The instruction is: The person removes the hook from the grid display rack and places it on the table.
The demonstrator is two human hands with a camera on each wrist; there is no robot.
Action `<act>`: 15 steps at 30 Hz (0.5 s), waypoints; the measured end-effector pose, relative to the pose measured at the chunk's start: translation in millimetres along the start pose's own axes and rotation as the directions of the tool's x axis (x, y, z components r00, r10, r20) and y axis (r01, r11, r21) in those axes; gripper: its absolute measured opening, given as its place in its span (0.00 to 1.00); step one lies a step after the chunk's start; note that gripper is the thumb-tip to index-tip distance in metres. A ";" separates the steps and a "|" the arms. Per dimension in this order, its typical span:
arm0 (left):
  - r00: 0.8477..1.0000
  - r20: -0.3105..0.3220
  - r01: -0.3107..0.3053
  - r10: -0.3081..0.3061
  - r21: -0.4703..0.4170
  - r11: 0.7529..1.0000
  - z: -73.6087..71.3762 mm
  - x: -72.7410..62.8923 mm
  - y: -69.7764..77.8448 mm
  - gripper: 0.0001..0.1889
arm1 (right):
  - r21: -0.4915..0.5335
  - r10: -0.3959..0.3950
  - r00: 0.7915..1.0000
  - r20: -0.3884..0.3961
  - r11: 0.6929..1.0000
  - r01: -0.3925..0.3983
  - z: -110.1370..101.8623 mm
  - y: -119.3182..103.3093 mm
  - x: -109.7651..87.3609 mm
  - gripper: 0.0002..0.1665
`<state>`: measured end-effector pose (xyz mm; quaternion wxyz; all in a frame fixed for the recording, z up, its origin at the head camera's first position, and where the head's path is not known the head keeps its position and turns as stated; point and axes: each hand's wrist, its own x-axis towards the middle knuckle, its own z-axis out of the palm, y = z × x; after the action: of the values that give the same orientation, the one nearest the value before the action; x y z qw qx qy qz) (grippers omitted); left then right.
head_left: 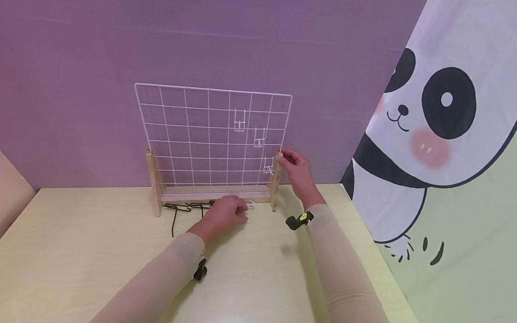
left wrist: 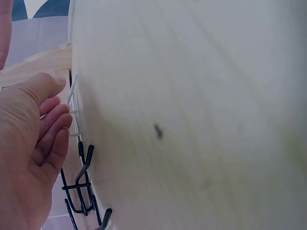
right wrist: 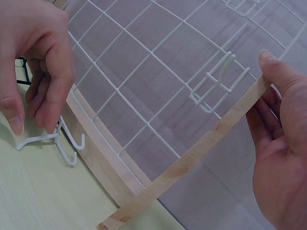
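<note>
A white wire grid panel (head_left: 216,143) stands upright in a wooden stand (head_left: 152,175) against the back wall. My right hand (head_left: 298,172) grips the stand's right wooden post (right wrist: 192,155), thumb in front and fingers behind. My left hand (head_left: 223,215) hovers low at the stand's front, its loosely bent fingers around a white wire hook (right wrist: 55,137) lying on the table. In the left wrist view a gap shows between thumb and fingertips, and the hook is just beyond them. Three white hooks (head_left: 259,138) hang on the grid's right side, stepping downward.
Several black wire hooks (head_left: 180,207) lie on the table (head_left: 93,255) along the stand's front, left of my left hand. Behind is a purple wall covering (head_left: 112,41), with a panda picture (head_left: 446,121) at the right.
</note>
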<state>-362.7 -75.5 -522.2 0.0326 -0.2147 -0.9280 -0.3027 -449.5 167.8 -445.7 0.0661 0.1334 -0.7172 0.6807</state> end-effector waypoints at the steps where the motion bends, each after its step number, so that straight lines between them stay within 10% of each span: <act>1: 1.000 0.001 0.001 -0.001 0.002 1.000 -0.2 0.1 -0.3 0.11 | 0.000 -0.001 1.000 0.001 1.000 0.001 0.1 -0.3 -0.2 0.21; 15: 0.998 -0.063 0.013 -0.011 0.033 0.999 -20.2 -2.9 6.9 0.11 | -0.001 -0.010 1.000 0.002 1.000 0.010 0.9 -1.6 -0.1 0.22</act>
<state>-358.5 -83.2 -502.6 0.0638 -0.1990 -0.9327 -0.2939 -448.9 166.9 -444.2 0.0687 0.1375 -0.7169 0.6801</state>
